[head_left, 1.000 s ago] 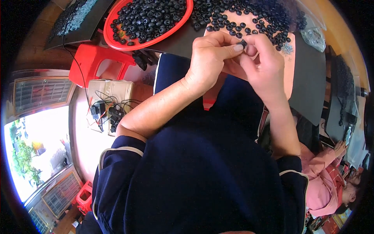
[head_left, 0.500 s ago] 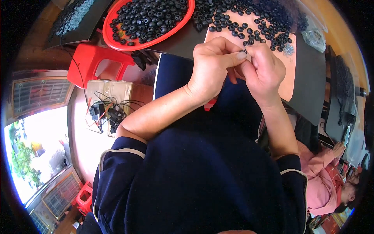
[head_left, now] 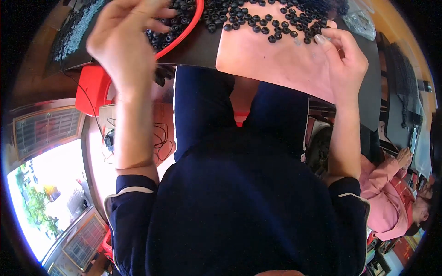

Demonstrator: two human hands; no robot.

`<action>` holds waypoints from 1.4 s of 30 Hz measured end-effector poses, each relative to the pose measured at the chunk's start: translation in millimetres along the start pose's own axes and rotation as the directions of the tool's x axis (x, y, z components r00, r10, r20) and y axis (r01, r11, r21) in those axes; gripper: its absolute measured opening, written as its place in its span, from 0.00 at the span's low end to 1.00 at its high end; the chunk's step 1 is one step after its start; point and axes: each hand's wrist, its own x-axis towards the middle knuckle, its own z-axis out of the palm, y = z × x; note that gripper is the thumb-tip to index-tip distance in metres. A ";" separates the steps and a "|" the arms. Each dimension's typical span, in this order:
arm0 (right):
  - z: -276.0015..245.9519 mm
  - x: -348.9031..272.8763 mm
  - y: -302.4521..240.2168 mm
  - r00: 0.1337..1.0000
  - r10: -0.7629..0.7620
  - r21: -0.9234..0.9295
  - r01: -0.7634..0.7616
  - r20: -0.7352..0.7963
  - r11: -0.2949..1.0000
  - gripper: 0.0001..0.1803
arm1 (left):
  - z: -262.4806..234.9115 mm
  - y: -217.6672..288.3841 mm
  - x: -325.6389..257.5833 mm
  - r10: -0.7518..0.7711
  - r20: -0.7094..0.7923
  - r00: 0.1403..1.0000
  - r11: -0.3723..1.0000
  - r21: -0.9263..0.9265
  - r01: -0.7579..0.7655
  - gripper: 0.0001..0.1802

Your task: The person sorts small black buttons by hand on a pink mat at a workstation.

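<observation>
Dark table (head_left: 368,92) carrying a pale pink mat (head_left: 276,60), red round tray (head_left: 191,27) of black rings at its left, left hand (head_left: 122,41) open with fingers spread over the tray, right hand (head_left: 345,60) fingertips pinching at loose black rings (head_left: 258,20) scattered on the mat.

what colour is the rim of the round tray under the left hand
Red. The tray rim shows best in the head view, curving beside the left hand, with small black rings inside.
</observation>
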 end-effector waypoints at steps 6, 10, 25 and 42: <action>9.6 -0.4 -5.5 0.988 -0.084 -0.197 0.109 0.129 0.974 0.03 | -12.3 -22.1 12.5 0.285 0.152 0.947 0.734 0.600 -0.317 0.10; 18.9 1.8 -9.7 0.963 -0.132 -0.367 0.214 0.236 0.905 0.04 | 10.4 -14.8 -24.9 0.377 0.249 0.892 0.815 0.369 -0.447 0.08; 19.7 -5.9 8.4 0.924 -0.177 -0.442 0.323 0.339 0.837 0.07 | 85.8 -31.2 -72.4 0.304 0.600 0.740 0.876 0.129 -0.465 0.09; 3.5 -9.7 9.0 0.913 -0.219 -0.349 0.341 0.345 0.873 0.08 | 95.3 -26.8 -78.4 0.268 0.606 0.749 0.803 0.289 -0.521 0.12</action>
